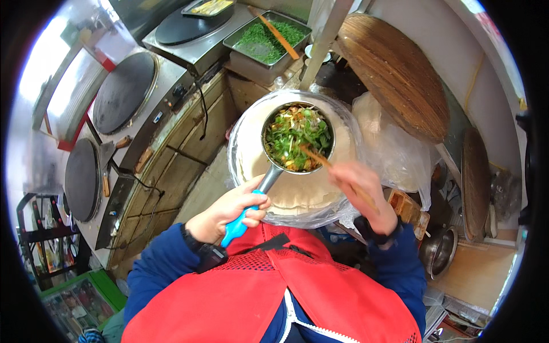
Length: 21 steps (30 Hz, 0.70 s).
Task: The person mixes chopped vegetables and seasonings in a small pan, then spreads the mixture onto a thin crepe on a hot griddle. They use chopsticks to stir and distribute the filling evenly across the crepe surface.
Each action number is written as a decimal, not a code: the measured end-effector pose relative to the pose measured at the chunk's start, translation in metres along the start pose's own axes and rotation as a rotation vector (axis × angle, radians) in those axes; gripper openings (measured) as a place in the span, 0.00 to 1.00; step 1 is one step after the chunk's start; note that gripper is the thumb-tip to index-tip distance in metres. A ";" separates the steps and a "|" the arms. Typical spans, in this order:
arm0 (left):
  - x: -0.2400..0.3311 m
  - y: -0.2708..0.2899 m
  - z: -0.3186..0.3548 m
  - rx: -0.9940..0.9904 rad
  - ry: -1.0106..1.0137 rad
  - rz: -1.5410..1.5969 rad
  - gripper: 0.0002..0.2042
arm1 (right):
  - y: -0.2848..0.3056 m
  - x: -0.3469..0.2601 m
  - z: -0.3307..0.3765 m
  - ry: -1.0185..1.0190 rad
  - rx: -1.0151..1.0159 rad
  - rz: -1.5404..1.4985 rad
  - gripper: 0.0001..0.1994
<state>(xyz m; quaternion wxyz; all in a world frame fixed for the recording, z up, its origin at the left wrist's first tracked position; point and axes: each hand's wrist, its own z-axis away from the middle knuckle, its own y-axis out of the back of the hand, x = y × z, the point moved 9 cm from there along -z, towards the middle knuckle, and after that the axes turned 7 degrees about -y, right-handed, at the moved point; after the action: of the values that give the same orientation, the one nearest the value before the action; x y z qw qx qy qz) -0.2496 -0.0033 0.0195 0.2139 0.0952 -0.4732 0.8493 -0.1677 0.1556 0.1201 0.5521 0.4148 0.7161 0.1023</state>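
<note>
My left hand (234,216) is wrapped round the blue grip of a small metal saucepan (273,174). Chopped green leaves mixed with paler and reddish bits (298,137) fill the pan. In my right hand (359,186) is a thin wooden stick (315,154), perhaps a chopstick or a spoon handle; its lower end is sunk in the greens. Under the pan lies a stack of thin round flatbreads (303,197) in clear plastic wrap, on a round support that I cannot make out.
Round black griddles (124,91) line the counter on the left. Ahead stands a metal tray (231,43) of chopped greens with a wooden spatula (274,34) across it. To the right are large round wooden boards (394,74), a plastic bag (394,151) and a metal bowl (439,250).
</note>
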 end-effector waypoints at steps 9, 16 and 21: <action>0.006 -0.006 0.001 -0.045 -0.002 0.020 0.29 | -0.003 0.000 -0.002 0.030 -0.060 0.007 0.08; 0.012 -0.003 -0.002 -0.081 -0.029 0.001 0.30 | -0.006 -0.009 -0.003 0.154 -0.121 -0.065 0.08; 0.007 0.011 -0.003 0.030 0.005 -0.075 0.32 | -0.001 0.009 -0.006 -0.037 -0.035 -0.034 0.08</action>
<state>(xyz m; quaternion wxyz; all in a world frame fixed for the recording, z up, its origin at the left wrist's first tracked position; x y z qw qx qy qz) -0.2611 -0.0035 0.0121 0.2452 0.1139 -0.4559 0.8480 -0.1741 0.1637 0.1156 0.5740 0.3947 0.7108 0.0977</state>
